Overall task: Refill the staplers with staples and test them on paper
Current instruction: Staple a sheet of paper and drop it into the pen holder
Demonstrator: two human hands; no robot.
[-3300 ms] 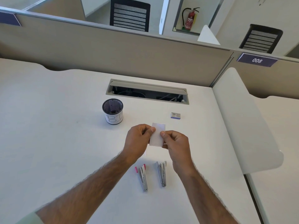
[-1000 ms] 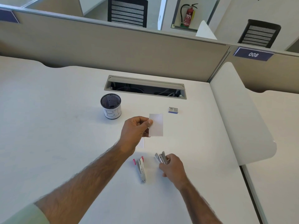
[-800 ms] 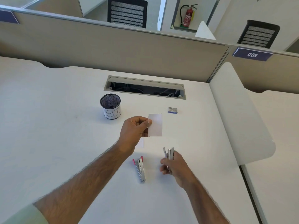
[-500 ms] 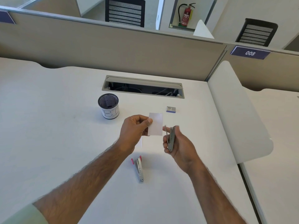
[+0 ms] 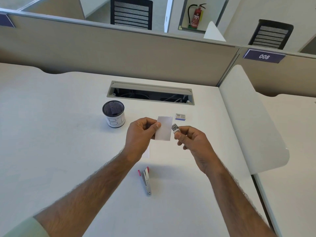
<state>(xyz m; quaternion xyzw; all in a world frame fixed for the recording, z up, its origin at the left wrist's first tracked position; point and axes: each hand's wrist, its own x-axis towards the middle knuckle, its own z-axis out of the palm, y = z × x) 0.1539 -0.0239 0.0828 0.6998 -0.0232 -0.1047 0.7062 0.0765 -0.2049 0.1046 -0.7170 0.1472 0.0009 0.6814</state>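
A grey stapler (image 5: 175, 128) is gripped in the right hand (image 5: 193, 144), raised above the desk (image 5: 51, 134), its front end touching or just beside the right edge of a small slip of white paper (image 5: 164, 128). The left hand (image 5: 140, 135) pinches that paper by its left edge, thumb on top. A second stapler (image 5: 146, 180) (the one with pink tips) lies flat on the desk nearer the person, between the two forearms. Farther back sit a small box of staples (image 5: 180, 116) and, to the left, a black mesh cup (image 5: 114, 113) with a white label. Behind them is a cable slot (image 5: 150, 92).
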